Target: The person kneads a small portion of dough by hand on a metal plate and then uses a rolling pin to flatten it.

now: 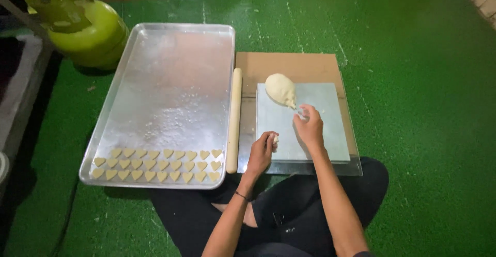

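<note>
Seated on green floor matting, with the pale work slab [315, 128] straight ahead. Left hand [261, 153] curled around a small dough piece at the slab's near-left edge. Right hand [309, 128] pinching a small clear cutter on the slab, just below the dough lump [280, 89]. Rolling pin [234, 120] parked left of the slab; beyond it, baking tray [170, 71] within reach, heart shapes [157, 164] lined along its near edge.

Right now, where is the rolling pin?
In the head view, the rolling pin lies lengthwise between the metal baking tray on its left and the work slab on its right.

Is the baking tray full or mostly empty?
Mostly empty. Heart-shaped dough pieces fill only two rows along the near edge of the tray; the rest is bare metal.
</note>
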